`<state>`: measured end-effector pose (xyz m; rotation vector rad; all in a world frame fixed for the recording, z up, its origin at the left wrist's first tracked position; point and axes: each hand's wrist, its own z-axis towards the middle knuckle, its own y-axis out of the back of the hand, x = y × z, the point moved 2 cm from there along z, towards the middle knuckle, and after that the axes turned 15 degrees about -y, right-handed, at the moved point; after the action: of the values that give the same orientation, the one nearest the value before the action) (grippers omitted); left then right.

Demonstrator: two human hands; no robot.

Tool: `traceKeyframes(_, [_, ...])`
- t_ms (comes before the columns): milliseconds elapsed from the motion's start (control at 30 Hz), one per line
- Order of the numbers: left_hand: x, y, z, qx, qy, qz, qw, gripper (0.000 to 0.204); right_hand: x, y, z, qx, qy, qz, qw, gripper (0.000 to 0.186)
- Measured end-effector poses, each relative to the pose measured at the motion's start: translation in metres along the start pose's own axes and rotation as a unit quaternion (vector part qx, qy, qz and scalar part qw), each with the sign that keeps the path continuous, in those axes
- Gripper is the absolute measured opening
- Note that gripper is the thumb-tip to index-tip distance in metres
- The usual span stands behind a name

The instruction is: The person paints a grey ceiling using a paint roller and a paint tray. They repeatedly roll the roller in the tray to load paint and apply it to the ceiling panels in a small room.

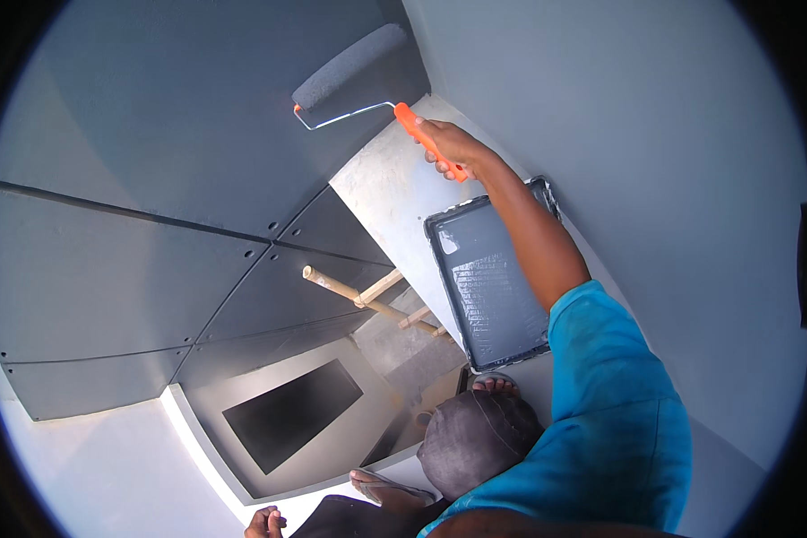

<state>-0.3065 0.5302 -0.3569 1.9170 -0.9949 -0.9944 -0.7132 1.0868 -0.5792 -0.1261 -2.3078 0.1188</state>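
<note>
My right hand (448, 149) is closed around the orange handle of a paint roller (349, 68) at the upper middle. Its grey fuzzy sleeve lies against the dark grey panelled wall (152, 108); a bent wire frame joins sleeve and handle. Beneath my outstretched right forearm sits a black paint tray (502, 278), coated with grey paint, its ribbed slope showing and part of its right side covered by the arm. At the lower left edge, my left hand (265, 522) is partly in view, its fingers curled in and nothing visible in them.
A pale ledge (381, 170) runs under the tray beside a blue-grey wall (618, 117). Below it stands a bamboo ladder (358, 292). A white-edged opening (208, 448) lies at the lower left. My sandalled foot (390, 489) is near the bottom.
</note>
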Motion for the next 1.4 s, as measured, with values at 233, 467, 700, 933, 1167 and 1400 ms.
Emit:
traceKeyframes(233, [0.001, 0.001, 0.003, 0.003, -0.011, 0.013, 1.000, 0.029, -0.051, 0.017, 0.050, -0.031, -0.066, -0.018, 0.997, 0.049])
traceKeyframes(467, [0.006, 0.001, 0.003, 0.005, 0.000, 0.013, 1.000, 0.029, -0.075, 0.021, 0.079, -0.041, -0.122, -0.011, 0.992, 0.047])
traceKeyframes(700, [0.003, 0.001, 0.001, 0.011, 0.022, 0.029, 0.999, 0.029, -0.075, 0.030, 0.082, -0.045, -0.108, -0.058, 0.991, 0.049])
traceKeyframes(933, [0.000, 0.000, 0.004, 0.013, -0.006, 0.036, 0.999, 0.029, -0.063, 0.024, 0.069, -0.052, -0.061, -0.039, 0.996, 0.051])
traceKeyframes(1167, [0.013, 0.000, 0.006, 0.005, -0.022, 0.022, 1.000, 0.027, -0.061, 0.023, 0.062, -0.061, -0.074, -0.043, 0.994, 0.056])
traceKeyframes(1400, [0.011, 0.000, 0.005, 0.012, -0.028, 0.042, 0.999, 0.027, -0.027, 0.009, 0.022, -0.055, -0.002, -0.046, 0.997, 0.052])
